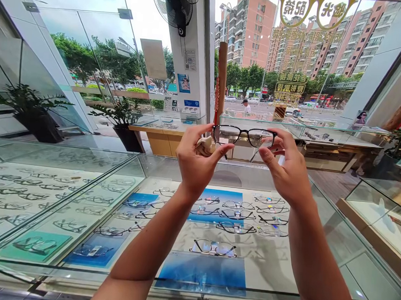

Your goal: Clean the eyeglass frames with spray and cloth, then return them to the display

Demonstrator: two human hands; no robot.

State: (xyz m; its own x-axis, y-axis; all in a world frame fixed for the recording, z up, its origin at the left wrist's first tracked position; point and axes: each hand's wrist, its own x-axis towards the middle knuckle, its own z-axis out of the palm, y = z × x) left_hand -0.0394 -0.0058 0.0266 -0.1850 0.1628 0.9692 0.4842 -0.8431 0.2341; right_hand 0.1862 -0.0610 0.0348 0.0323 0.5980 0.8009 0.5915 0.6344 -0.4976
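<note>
A pair of black-framed eyeglasses (pixel 244 131) is held up level in front of me, above the glass display case. My left hand (pixel 197 156) is closed on the left end of the frame, thumb below and fingers above. A crumpled cream cloth (pixel 206 146) is tucked in that same palm. At the other end, my right hand (pixel 287 165) pinches the frame near the hinge between thumb and fingers. The temples point down and away beneath the lenses, partly hidden by the hands.
Below my arms is a glass display case (pixel 265 265) with several rows of eyeglasses on blue and white panels. Another glass case (pixel 382 213) stands at the right. Potted plants (pixel 121 119), a wall fan (pixel 174 5) and large windows lie beyond; a person (pixel 246 107) is outside.
</note>
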